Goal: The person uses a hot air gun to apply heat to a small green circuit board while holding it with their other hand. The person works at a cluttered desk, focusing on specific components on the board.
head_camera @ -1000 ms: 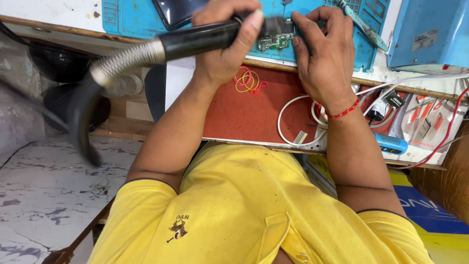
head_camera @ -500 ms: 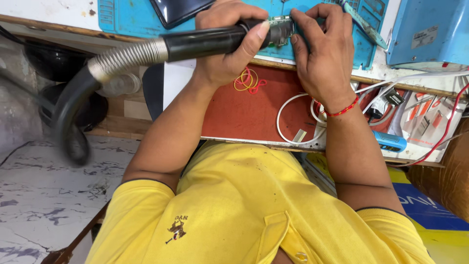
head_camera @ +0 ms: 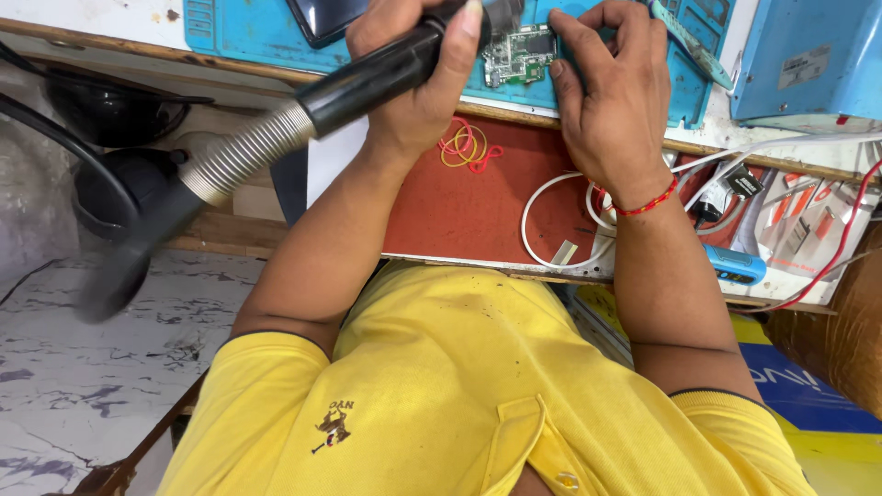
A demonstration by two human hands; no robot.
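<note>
The left hand (head_camera: 418,69) is wrapped tight around the black hot-air wand (head_camera: 386,69) — its long axis slants up-right, nozzle toward the green board (head_camera: 519,55) on the blue mat (head_camera: 248,37). The right hand (head_camera: 611,101) rests just right of the board, fingers curled, fingertips touching its edge.

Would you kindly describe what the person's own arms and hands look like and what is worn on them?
Both forearms are bare. The left hand wears no ring, glove or band that shows. The right hand has a thin red thread bracelet around its wrist. Short yellow sleeves with a dark edge trim end above the elbows, part of a yellow polo shirt.
</note>
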